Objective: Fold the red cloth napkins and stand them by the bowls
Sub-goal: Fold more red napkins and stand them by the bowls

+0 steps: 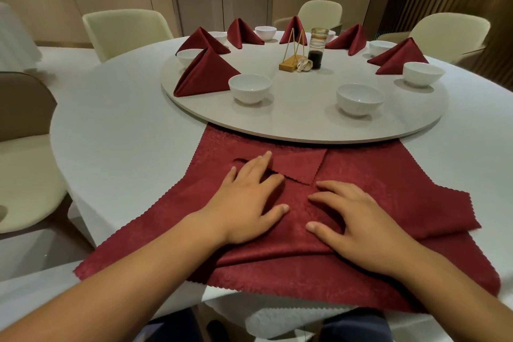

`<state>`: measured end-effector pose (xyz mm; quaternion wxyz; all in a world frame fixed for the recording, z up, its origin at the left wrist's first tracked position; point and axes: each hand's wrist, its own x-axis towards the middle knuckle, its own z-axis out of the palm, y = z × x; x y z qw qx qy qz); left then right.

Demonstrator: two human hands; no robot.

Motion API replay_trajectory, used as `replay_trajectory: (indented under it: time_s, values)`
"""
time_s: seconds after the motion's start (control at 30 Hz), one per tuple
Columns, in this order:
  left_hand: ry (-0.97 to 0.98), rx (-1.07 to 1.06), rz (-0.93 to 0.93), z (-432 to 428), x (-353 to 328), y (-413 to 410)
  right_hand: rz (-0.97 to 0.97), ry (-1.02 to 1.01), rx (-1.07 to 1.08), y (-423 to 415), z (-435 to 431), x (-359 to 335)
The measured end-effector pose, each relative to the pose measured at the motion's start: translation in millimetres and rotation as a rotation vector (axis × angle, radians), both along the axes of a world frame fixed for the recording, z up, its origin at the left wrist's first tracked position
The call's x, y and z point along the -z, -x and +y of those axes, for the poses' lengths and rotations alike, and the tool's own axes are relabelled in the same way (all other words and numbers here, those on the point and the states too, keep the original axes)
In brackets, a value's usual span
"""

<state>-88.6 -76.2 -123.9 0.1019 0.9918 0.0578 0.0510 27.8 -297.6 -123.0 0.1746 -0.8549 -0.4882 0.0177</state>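
A red cloth napkin [374, 183] lies spread on the white table in front of me, partly folded, with a small corner flap [299, 166] turned in at its middle. My left hand [249, 200] presses flat on the cloth just left of that flap. My right hand [358, 225] rests on the cloth to the right, fingers spread and slightly arched. Several folded red napkins stand on the turntable, the nearest [205, 72] beside a white bowl [249, 87]. Another white bowl [359, 98] stands at the near right with no napkin next to it.
The round turntable [305, 128] overlaps the napkin's far edge. At its middle stand a wooden holder with sticks [291, 62] and a dark glass jar [316, 48]. Cream chairs [125, 30] ring the table. A door is at the back.
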Motion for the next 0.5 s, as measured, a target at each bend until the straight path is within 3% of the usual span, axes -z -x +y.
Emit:
replay_trajectory:
  time_s: [0.1,0.3,0.5]
  values:
    - [-0.043,0.045,-0.045,-9,1,11,-0.079,0.079,-0.011,5,-7,-3]
    - [-0.086,0.182,-0.236,-18,5,18,-0.046,0.111,-0.026,6,-8,-4]
    - [-0.062,-0.036,0.084,6,-3,-4,0.100,0.039,-0.024,10,-12,-3]
